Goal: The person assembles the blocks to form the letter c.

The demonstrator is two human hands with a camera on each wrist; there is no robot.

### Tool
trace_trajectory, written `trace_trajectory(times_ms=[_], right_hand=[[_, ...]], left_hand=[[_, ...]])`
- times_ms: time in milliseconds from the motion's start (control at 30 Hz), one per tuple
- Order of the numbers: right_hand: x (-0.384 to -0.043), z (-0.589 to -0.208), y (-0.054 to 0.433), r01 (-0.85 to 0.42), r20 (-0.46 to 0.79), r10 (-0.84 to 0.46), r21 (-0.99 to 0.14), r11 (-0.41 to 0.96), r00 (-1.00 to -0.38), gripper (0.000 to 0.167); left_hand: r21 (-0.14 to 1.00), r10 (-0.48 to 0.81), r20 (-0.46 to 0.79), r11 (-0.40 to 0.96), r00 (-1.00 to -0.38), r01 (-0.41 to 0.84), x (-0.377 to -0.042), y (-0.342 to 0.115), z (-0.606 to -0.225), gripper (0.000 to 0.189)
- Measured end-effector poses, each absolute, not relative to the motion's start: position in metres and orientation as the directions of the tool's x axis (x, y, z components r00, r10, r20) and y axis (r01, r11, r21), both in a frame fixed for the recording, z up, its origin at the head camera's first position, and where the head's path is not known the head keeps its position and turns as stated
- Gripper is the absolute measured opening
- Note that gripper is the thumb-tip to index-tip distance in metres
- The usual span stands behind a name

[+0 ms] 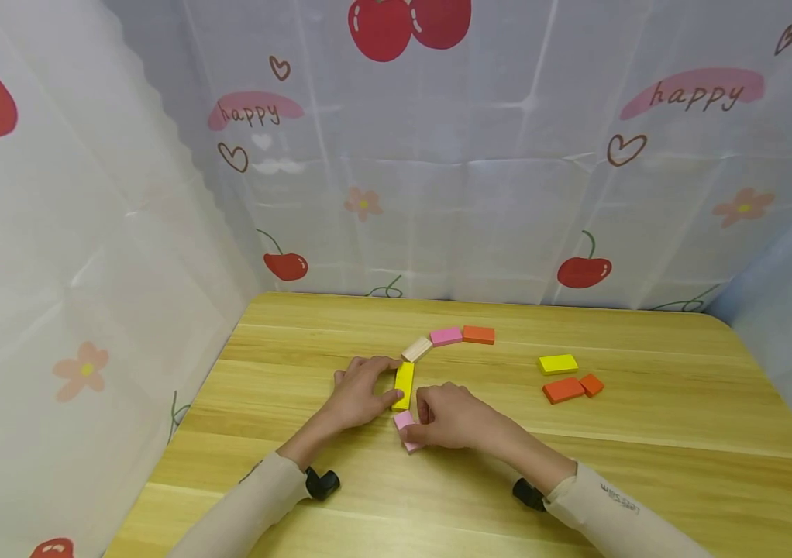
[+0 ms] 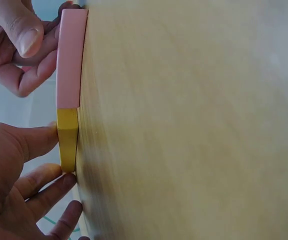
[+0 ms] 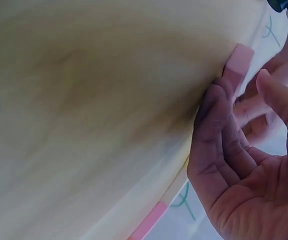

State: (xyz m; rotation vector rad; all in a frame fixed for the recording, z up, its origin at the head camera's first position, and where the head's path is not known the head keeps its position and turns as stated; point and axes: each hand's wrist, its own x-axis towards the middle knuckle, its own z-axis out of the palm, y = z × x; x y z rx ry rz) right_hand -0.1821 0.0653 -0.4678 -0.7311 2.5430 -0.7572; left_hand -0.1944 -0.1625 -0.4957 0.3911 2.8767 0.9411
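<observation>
L hand (image 1: pixel 359 393) pinches yellow blk (image 1: pixel 404 381); R hand (image 1: pixel 457 418), thumb & fingers apart, touches pink blk (image 1: pixel 403 419). 5-blk curve (image 1: pixel 446 336) laid on counter (image 1: pixel 410 504); 3 blks (image 1: pixel 563 390) lie outside it.

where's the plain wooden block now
In the head view, the plain wooden block lies just left of the farther pink block, beyond the yellow block the left hand holds.

Showing flat colour on yellow blocks (image 1: pixel 404 384), pink blocks (image 1: pixel 446 336), orange blocks (image 1: pixel 563 390); pale beige on another block (image 1: pixel 417 349); streaking yellow-tan along bench (image 1: pixel 438 519); repeating red cherries (image 1: pixel 583 273) across whitish curtain (image 1: pixel 466 232).
</observation>
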Motion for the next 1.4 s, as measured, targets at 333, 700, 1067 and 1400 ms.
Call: trace_trajectory(times_ms=[333,700,1067,1400], right_hand=[[-0.191,-0.464,0.141,-0.378,-0.131,-0.532,-0.564,0.734,-0.837,0.024],[-0.2,-0.467,0.245,-0.458,0.118,-0.466,-0.503,0.733,-0.877,0.012],[-0.2,-0.479,0.286,-0.407,0.121,-0.404,-0.497,0.766,-0.907,0.028],[-0.202,-0.482,0.295,-0.377,0.096,-0.38,-0.479,0.793,-0.92,0.026]], left_hand=[[0.592,0.269,-0.003,0.777,-0.963,0.215,-0.196,-0.161,-0.494,0.054],[0.591,0.245,-0.031,0.786,-0.969,0.18,-0.197,-0.162,-0.496,0.053],[0.597,0.239,-0.028,0.782,-0.971,0.175,-0.196,-0.164,-0.499,0.052],[0.589,0.254,-0.016,0.784,-0.967,0.196,-0.195,-0.161,-0.499,0.053]])
